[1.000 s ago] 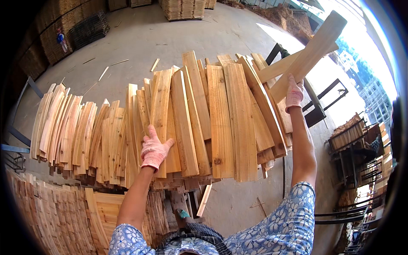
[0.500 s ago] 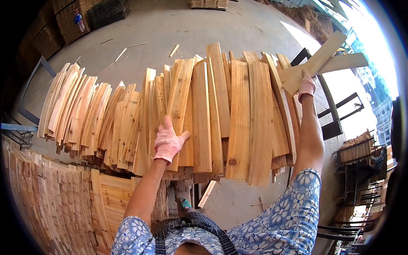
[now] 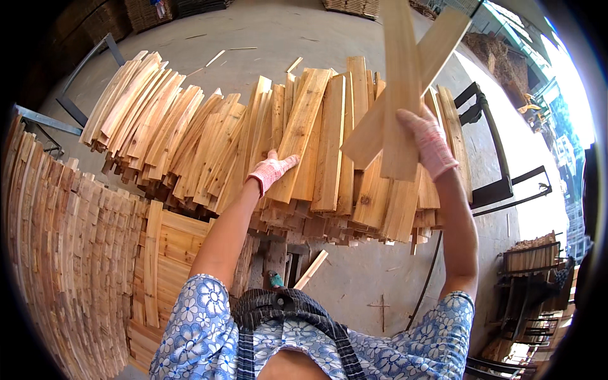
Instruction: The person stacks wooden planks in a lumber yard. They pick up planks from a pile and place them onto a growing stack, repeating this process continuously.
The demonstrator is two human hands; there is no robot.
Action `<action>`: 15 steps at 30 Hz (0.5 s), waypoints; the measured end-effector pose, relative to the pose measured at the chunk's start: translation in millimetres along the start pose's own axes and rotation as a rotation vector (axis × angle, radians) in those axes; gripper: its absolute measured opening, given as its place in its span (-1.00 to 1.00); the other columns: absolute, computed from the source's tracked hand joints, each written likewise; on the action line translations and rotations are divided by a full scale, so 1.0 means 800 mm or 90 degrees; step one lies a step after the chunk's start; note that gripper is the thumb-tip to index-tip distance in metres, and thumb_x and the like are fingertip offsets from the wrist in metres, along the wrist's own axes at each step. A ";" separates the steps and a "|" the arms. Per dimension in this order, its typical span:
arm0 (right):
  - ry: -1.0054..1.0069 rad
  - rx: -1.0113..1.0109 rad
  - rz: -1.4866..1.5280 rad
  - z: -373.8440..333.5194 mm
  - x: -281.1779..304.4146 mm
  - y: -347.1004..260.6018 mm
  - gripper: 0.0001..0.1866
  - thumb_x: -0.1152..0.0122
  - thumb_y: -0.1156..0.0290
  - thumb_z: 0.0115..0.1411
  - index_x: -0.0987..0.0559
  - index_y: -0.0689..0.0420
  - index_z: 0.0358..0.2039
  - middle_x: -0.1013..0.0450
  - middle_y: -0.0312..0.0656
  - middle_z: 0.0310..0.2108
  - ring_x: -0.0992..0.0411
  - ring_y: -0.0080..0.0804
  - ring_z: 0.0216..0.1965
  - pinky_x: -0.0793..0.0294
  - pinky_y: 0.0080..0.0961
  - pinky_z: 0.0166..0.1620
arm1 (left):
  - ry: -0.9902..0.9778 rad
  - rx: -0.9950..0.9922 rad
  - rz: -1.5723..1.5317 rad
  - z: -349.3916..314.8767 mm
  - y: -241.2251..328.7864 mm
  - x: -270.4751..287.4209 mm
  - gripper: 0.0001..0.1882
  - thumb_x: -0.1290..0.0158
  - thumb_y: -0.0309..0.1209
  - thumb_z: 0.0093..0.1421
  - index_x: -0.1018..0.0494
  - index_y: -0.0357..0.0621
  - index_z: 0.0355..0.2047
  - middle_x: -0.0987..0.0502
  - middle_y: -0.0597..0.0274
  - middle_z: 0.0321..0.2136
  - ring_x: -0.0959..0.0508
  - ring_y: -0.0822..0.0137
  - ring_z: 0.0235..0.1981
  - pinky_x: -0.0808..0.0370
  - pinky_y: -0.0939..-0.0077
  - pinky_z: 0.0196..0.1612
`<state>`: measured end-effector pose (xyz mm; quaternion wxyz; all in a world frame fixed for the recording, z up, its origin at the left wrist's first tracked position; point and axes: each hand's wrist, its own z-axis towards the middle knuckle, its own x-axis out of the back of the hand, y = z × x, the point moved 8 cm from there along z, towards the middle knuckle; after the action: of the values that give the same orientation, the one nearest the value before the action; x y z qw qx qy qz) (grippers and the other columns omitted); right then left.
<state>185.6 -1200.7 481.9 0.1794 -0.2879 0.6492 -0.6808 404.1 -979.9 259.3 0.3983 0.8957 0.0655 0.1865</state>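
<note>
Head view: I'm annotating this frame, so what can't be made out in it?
All in the head view:
Front board: top end, cut off by the picture's top edge.
Rear board: middle, hidden by the front board.
Right grip: most fingertips, hidden behind these boards.
Pile: lower layers, mostly covered by upper ones.
Far person: small, cut off by top edge.

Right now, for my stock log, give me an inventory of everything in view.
Held boards: two, pale tan, crossed, upper right
Board heap: uncountable, tan, across the middle
Stacked boards: uncountable, brown, lower left
Racked wood: uncounted, tan, lower right
Lumber stacks: several, brown, far back
Loose strips: several, pale, on the grey floor
Metal frame: one, black, right
Metal bars: several, grey-blue, upper left
Distant person: apparently one, blue, top edge
Floral shirt: one, blue-white, bottom
Checked apron: one, dark, bottom
Left grip: one, pink-gloved, on the heap
Right grip: one, pink-gloved, holding the boards
</note>
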 end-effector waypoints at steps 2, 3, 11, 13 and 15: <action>-0.085 -0.108 -0.329 0.027 -0.065 0.106 -0.47 -0.32 0.30 0.24 -0.47 0.20 0.18 -0.52 -0.08 0.03 -0.55 -0.36 -0.07 -0.59 -0.43 0.04 | 0.075 0.002 0.001 0.014 -0.022 0.023 -0.01 -0.09 0.20 0.22 -0.11 -0.27 0.43 -0.33 -0.17 0.27 -0.33 -0.03 0.32 -0.33 0.20 0.30; -0.071 -0.097 -0.505 0.033 -0.102 0.131 -0.43 -0.30 0.22 0.23 -0.45 0.21 0.19 -0.49 -0.03 0.05 -0.53 -0.28 -0.02 -0.53 -0.33 0.11 | 0.115 0.011 0.000 0.027 -0.043 0.038 0.13 -0.21 0.32 0.12 -0.16 -0.33 0.40 -0.47 -0.20 0.19 -0.47 -0.01 0.24 -0.47 0.25 0.22; 0.143 -0.136 -0.716 -0.001 -0.204 0.152 -0.09 -0.28 -0.05 0.14 -0.21 0.09 0.41 -0.25 0.22 0.18 -0.28 0.17 0.20 -0.23 0.08 0.31 | 0.169 -0.045 0.071 0.006 -0.031 0.024 0.11 -0.05 0.42 0.15 -0.14 -0.24 0.42 -0.43 -0.28 0.23 -0.48 -0.12 0.23 -0.38 0.14 0.28; 0.139 -0.192 -0.631 -0.015 -0.205 0.154 -0.04 -0.34 -0.08 0.09 -0.18 0.00 0.43 -0.28 0.20 0.17 -0.30 0.16 0.22 -0.32 0.02 0.26 | 0.178 -0.049 0.101 0.000 -0.030 0.020 0.09 -0.03 0.39 0.19 -0.11 -0.21 0.43 -0.42 -0.27 0.25 -0.47 -0.12 0.25 -0.36 0.14 0.30; 0.149 -0.227 -0.674 -0.040 -0.213 0.154 -0.05 -0.37 -0.10 0.09 -0.19 -0.06 0.40 -0.31 0.17 0.17 -0.31 0.15 0.23 -0.38 -0.01 0.23 | 0.187 -0.040 0.141 -0.012 -0.044 0.012 0.06 -0.01 0.37 0.22 -0.08 -0.19 0.45 -0.40 -0.25 0.27 -0.45 -0.12 0.27 -0.33 0.14 0.32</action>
<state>281.0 -1081.5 333.4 -0.3104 -0.5227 0.5367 -0.5852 410.1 -946.9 242.3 0.3895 0.8476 0.0179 0.3598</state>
